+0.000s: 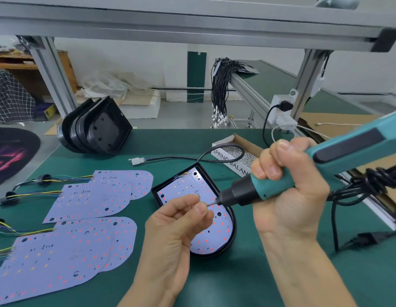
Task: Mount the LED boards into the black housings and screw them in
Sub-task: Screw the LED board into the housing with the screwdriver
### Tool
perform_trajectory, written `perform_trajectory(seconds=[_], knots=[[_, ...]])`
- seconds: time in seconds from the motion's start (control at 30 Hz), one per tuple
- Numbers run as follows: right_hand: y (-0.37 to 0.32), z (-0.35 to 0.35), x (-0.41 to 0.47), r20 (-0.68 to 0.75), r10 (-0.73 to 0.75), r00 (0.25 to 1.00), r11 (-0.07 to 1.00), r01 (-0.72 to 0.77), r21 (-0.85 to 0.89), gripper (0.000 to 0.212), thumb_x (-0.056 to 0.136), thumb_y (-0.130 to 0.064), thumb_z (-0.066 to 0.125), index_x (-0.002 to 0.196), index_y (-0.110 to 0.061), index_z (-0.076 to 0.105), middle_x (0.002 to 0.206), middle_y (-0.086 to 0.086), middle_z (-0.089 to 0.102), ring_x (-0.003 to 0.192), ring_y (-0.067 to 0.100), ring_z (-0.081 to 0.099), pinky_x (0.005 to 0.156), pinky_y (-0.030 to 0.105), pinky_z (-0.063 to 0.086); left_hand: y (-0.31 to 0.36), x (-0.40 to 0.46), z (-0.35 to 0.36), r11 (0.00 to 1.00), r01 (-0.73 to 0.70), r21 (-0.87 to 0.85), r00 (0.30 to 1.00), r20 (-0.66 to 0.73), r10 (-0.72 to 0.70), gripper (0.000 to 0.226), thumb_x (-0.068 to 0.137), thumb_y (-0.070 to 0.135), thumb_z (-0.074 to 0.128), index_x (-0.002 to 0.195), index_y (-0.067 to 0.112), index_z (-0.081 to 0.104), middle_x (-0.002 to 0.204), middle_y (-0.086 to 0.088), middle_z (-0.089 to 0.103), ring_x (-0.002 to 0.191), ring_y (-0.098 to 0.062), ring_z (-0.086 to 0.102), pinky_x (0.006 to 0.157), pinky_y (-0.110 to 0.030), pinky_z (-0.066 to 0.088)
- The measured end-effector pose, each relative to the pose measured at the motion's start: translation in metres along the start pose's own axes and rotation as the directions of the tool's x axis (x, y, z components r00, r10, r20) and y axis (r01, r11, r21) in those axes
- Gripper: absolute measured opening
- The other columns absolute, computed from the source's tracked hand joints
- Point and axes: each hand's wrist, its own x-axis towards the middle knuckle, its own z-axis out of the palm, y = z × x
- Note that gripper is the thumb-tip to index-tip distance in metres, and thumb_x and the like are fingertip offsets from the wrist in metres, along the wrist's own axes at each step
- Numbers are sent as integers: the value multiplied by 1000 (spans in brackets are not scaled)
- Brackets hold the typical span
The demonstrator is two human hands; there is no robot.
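Sitting in one black housing [231, 227] on the worktop [248, 280] is one LED board [214, 229]; left hand [177, 224] pinching a screw, right hand [287, 187] clenching the screwdriver [281, 185]; spare boards [88, 198] and stacked housings [97, 127] are waiting.

White walls [130, 56], grey floor [183, 114], aluminium frame [192, 21] overhead, wooden shelf [13, 63] left.

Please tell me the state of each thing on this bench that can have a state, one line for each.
Left hand: pinches a small screw at the bit.
Right hand: grips the electric screwdriver.
Black housing: LED board seated inside.
Loose LED boards: unmounted, flat on the mat.
Spare housings: stacked, empty.
Wall plug: plugged in.
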Motion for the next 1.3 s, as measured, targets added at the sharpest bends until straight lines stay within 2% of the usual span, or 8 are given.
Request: perform_trajectory(seconds=[0.27,0.5,0.63,0.7,0.8,0.97,1.1,1.3], knots=[[-1,-13,9,-85,51,995,996,-44,83,25,75,-1,48,61,-18,34,51,-8,35,41,5,35,44,17,35,4,5,0,990,-46,134,994,105,32,32,46,-9,81,70,11,76,65,-7,67,60,-20,66,60,-24,57],[-1,-23,16,-107,64,992,995,-56,76,29,73,-2,49,61,-19,30,51,-8,34,43,4,34,45,16,34,6,-1,-16,954,-108,280,990,118,77,45,55,1,75,97,17,73,105,1,72,83,-18,71,70,-21,57],[1,-34,19,-78,78,994,997,-78,3,33,75,0,49,55,-21,33,51,-7,34,43,6,34,45,17,34,13,7,-52,550,-44,834,939,-153,307,46,72,26,81,110,28,55,110,6,61,85,-5,57,69,-18,45],[7,-41,16,-77,97,992,993,-102,-57,33,74,1,51,54,-21,36,52,-6,33,42,7,35,45,18,34,9,13,-63,349,106,931,950,-199,241,68,73,48,73,129,23,42,115,2,55,98,-14,53,81,-32,42],[17,-50,12,-81,138,987,984,-146,-105,29,71,3,52,57,-20,41,53,-6,40,40,8,37,44,18,36,-2,23,-59,241,160,957,962,-206,179,95,68,62,68,142,17,27,112,-2,56,107,-24,54,86,-37,44],[28,-60,11,-67,184,981,964,-193,-180,27,69,4,55,59,-19,43,58,-1,41,41,11,37,46,19,36,-14,40,-37,224,184,957,959,-225,171,115,65,54,76,148,24,2,125,-4,58,113,-29,56,76,-32,39],[36,-64,9,-59,200,978,949,-208,-236,30,68,4,55,55,-22,45,57,-1,40,41,12,35,46,20,34,-14,45,-32,296,190,936,958,-243,155,122,64,41,80,150,22,-4,101,-1,60,93,-27,56,72,-32,42],[43,-64,11,-51,226,973,944,-232,-235,31,67,4,55,54,-22,46,53,-4,42,40,11,36,46,19,35,-13,52,-31,424,189,886,960,-258,111,125,60,23,83,150,25,-4,134,-14,50,111,-32,56,91,-44,48]])
